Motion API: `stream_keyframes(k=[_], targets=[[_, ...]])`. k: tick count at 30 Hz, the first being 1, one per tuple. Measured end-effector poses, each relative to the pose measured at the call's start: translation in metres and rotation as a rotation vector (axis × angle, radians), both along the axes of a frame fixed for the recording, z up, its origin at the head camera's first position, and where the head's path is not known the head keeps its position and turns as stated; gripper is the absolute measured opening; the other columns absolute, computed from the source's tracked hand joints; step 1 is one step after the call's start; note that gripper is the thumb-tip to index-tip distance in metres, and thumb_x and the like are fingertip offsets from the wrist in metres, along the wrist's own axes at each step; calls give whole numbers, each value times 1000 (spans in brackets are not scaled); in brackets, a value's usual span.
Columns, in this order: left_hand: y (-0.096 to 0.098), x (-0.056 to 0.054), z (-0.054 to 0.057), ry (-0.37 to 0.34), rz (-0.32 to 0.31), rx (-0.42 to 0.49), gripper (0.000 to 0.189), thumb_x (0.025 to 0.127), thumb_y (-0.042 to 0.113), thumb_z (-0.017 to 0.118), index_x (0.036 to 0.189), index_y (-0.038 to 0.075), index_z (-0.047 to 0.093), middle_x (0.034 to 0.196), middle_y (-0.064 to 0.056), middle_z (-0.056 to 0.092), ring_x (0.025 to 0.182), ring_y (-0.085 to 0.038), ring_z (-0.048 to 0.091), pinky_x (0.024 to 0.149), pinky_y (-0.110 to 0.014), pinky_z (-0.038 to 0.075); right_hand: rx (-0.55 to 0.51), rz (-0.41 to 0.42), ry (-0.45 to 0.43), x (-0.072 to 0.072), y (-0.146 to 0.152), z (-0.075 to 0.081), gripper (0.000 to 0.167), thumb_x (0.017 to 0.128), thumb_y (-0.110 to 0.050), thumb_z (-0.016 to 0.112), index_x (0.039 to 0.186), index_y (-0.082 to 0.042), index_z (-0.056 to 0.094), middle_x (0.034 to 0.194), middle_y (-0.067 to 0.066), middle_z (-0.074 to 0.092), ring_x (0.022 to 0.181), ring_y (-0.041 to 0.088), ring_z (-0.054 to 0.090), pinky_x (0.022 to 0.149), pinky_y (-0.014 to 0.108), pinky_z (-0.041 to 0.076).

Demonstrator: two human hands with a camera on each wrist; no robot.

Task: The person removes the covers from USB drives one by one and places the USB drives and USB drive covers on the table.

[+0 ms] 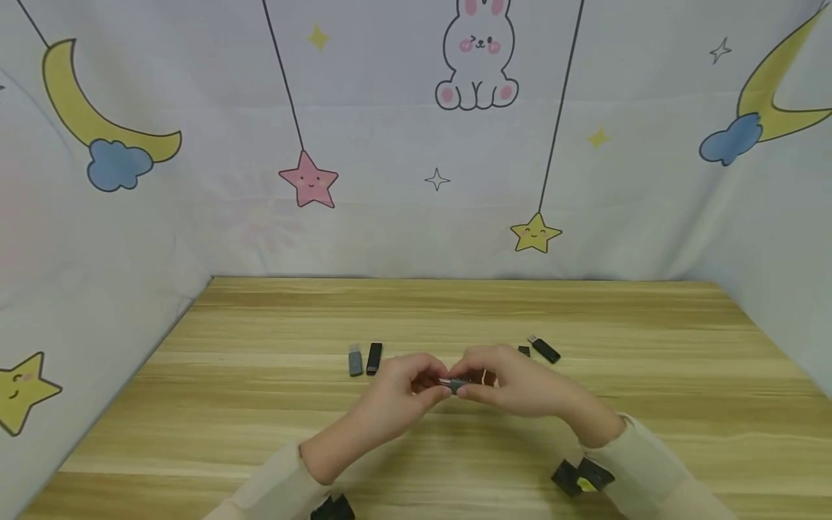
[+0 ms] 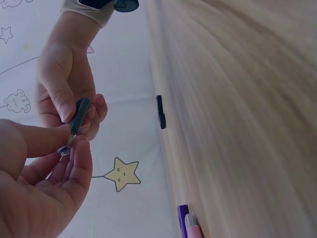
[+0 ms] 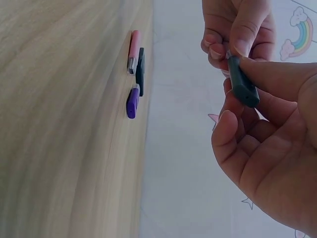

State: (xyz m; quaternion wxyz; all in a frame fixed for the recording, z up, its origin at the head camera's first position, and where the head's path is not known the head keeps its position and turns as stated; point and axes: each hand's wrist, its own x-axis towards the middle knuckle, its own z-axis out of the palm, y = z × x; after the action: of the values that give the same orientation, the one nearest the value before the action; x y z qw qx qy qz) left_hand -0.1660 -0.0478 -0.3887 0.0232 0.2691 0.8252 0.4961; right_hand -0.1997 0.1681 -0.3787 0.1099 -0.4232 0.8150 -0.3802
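Both hands meet at a dark USB stick [image 3: 242,85] held above the table. The right hand [image 1: 516,383] grips its body between thumb and fingers. At the plug end, the left hand [image 1: 404,390] pinches with thumb and fingertips. A shiny piece [image 2: 64,149] shows by the left fingertips in the left wrist view; whether it is part of the stick cannot be told. In the head view, a grey USB stick [image 1: 354,362] and a black stick [image 1: 374,358] lie beyond the left hand. Another black USB stick [image 1: 544,349] lies beyond the right hand.
A small black piece [image 1: 523,351], partly hidden, lies beside the right-hand black stick. The right wrist view shows a pink USB stick [image 3: 134,51] and a purple one [image 3: 132,102] on the wooden table [image 1: 312,310]. A printed cloth [image 1: 390,238] hangs behind it.
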Motion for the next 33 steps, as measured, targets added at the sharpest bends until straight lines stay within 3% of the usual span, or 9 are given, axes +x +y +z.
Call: stream_keyframes(k=[20,33], targets=[[-1,-5,-10,-66,4,47,8,86,-1,69,94,2,71,90,-5,70,75,-9,61,65,-21,52,-29,12,-35,1,0,-9,18,94,-13,63,109,-7,70,87,-4,58,71,3,51,64,25,49],[-3,-3,-8,-154,-12,56,8,88,2,68,95,1,71,91,-7,69,77,-11,60,64,-20,51,-59,44,-29,1,0,-13,18,94,-12,63,109,-6,71,88,-2,62,74,2,52,66,23,50]])
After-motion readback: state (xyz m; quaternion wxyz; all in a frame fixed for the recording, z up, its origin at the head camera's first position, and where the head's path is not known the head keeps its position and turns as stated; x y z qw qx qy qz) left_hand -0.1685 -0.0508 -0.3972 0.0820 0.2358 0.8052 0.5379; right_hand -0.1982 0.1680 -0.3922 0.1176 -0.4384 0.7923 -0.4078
